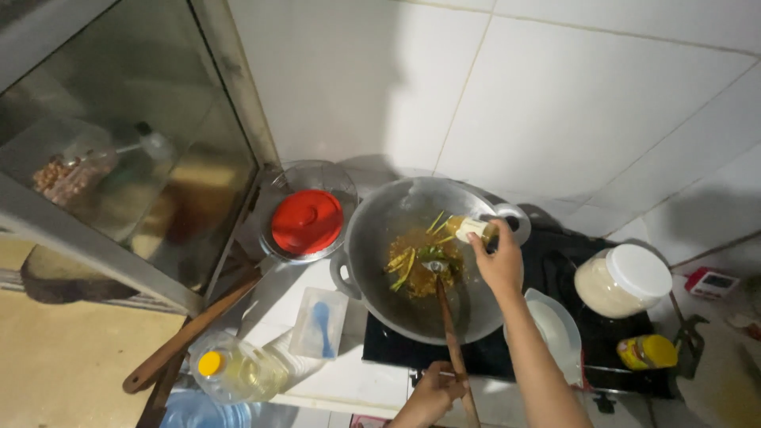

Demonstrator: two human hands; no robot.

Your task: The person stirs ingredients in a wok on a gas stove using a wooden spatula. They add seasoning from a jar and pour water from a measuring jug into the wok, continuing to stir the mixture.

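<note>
1. Nearest the camera, the left hand [432, 395] is closed around the wooden handle of a ladle [450, 333] at the bottom edge of the view.
2. The ladle runs up from that hand into the wok [372, 238]; its metal bowl rests in the food [420, 261], an orange-brown sauce with yellow-green strips.
3. The right hand [499, 265] reaches over the wok's right side and grips a small bottle [469, 229], tipped on its side above the food.
4. The wok sits on a black stove [555, 261], against a white tiled wall.
5. Left of the wok, just beside its rim, stands a glass bowl [277, 198] holding a red lid [307, 222].
6. Below the bowl lies a clear box [319, 321] with a blue spoon inside, and near it an oil bottle [238, 371] with a yellow cap.
7. A long wooden spatula [186, 337] lies at a slant, left of the box.
8. Right of the wok stand a white-lidded jar [622, 281] and a yellow tin [646, 351].
</note>
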